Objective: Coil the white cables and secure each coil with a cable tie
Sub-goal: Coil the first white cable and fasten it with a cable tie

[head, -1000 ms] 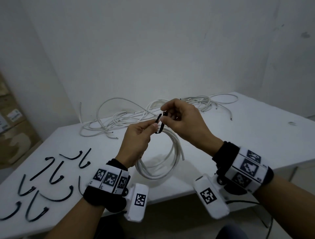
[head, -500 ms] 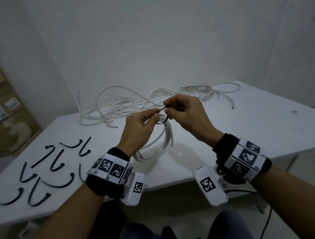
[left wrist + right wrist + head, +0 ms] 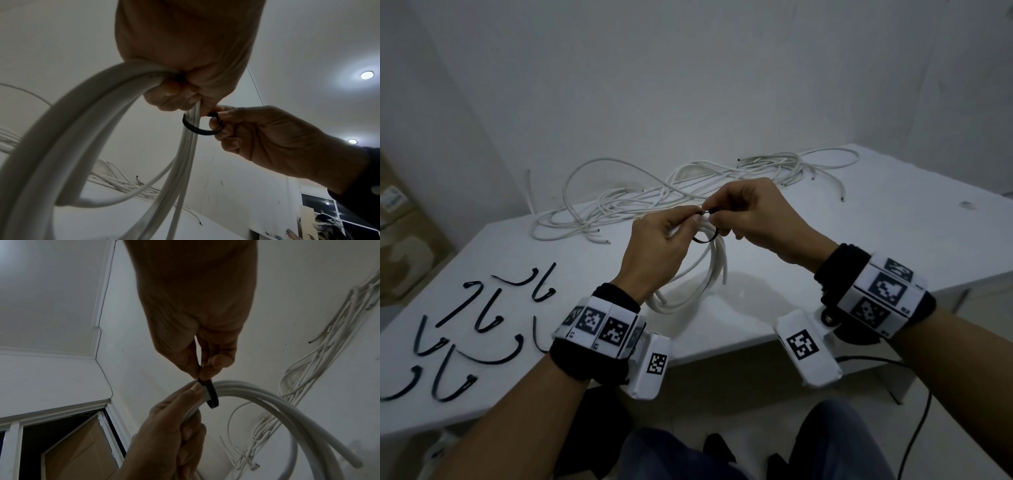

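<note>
- The coil (image 3: pixel 700 270) of white cable hangs from the left hand (image 3: pixel 657 246), held up over the near edge of the bench (image 3: pixel 859 240); its lower loops sag toward the bench top.
- The left hand has its fingers curled round the gathered strands at the top of the coil, with the thumb tip pressed near the tie.
- The right hand (image 3: pixel 750 216) pinches the black cable tie (image 3: pixel 197 126) between thumb and forefinger; the tie forms a loose loop around the strands, just beside the left fingers.
- The cable looks light but springy; the loops would likely spread if the grip slackened, so the hold belongs right next to the tie.
- The tie appears thin, flexible and smooth; a pinch at its head and its tail seems the surest hold for drawing it snug.
- Loose cables (image 3: pixel 654 198) lie tangled at the back of the bench, not yet coiled.
- Spare ties (image 3: pixel 465 329) lie scattered on the bench's left part.
- No container is in view; a cardboard box (image 3: pixel 404 246) stands left of the bench, its contents hidden.
</note>
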Action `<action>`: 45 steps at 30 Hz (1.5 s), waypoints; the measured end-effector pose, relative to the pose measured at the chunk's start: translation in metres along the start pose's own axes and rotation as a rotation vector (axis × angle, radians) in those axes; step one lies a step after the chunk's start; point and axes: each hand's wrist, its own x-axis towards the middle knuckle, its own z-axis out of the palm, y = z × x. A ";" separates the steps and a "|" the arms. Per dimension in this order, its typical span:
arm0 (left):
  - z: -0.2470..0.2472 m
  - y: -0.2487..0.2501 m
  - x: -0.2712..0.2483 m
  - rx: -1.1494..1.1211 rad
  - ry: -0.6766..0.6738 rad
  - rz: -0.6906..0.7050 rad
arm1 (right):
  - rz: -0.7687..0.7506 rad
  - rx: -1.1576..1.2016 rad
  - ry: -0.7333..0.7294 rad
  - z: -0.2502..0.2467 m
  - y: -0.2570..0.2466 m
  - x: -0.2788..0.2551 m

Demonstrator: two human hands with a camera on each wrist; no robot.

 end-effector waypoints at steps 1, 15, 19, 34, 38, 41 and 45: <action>0.001 0.001 0.000 -0.001 -0.006 0.002 | 0.006 -0.004 -0.019 0.001 0.000 -0.001; -0.005 0.009 0.006 -0.225 -0.050 -0.120 | -0.159 0.030 0.200 0.009 0.004 0.003; -0.006 0.008 0.004 -0.325 -0.142 -0.175 | -0.217 -0.175 0.195 0.009 0.004 0.005; -0.008 0.019 0.006 -0.438 -0.105 -0.309 | -0.212 -0.136 0.145 0.003 -0.016 0.022; -0.006 0.022 0.003 -0.424 -0.137 -0.289 | -0.224 -0.275 0.183 0.007 -0.007 0.016; 0.000 0.024 0.001 -0.395 -0.144 -0.273 | -0.163 -0.336 0.237 0.004 -0.011 0.024; 0.006 0.025 0.001 -0.431 -0.120 -0.301 | -0.112 -0.364 0.236 0.001 -0.015 0.037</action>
